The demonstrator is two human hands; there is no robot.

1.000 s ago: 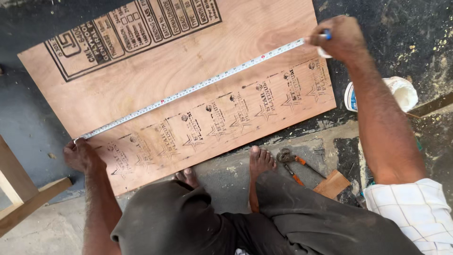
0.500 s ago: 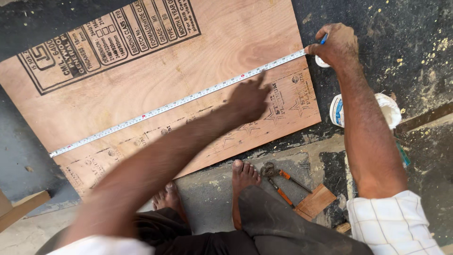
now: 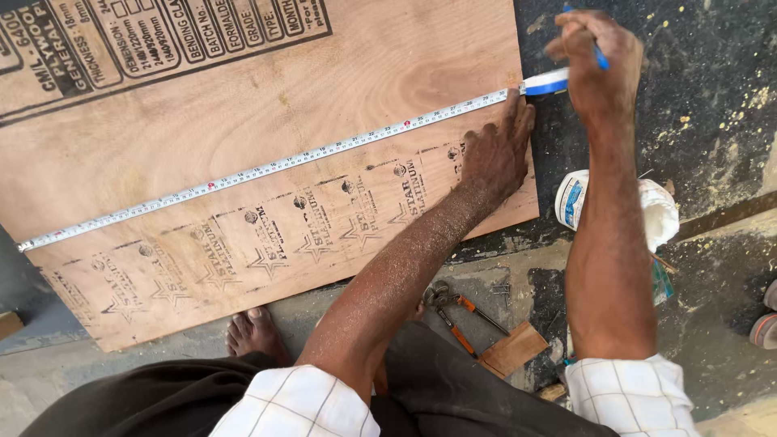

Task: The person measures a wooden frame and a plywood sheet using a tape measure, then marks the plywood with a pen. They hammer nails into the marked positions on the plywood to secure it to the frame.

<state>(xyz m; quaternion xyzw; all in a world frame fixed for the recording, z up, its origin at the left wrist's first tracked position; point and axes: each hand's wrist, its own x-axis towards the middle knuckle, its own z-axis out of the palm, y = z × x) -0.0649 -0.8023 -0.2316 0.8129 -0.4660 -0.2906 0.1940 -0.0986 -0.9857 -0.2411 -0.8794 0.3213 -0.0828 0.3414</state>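
A large plywood sheet [image 3: 243, 146] with printed markings lies flat on the floor. A white measuring tape [image 3: 267, 168] runs diagonally across it from the left edge to the right edge. My left hand [image 3: 498, 150] presses flat on the plywood at its right edge, fingers just under the tape. My right hand [image 3: 595, 61] hovers past the sheet's right edge, gripping the blue-and-white tape case [image 3: 546, 81] together with a blue pen [image 3: 600, 57].
A white plastic container [image 3: 615, 206] stands on the dark floor right of the sheet. Orange-handled pincers [image 3: 457, 311] and a small wood offcut [image 3: 511, 350] lie by my knees. My bare foot [image 3: 255, 333] rests at the sheet's near edge.
My left hand has slid right along the plywood to its right edge, beside the tape's end. The view has shifted closer to the sheet's right side.
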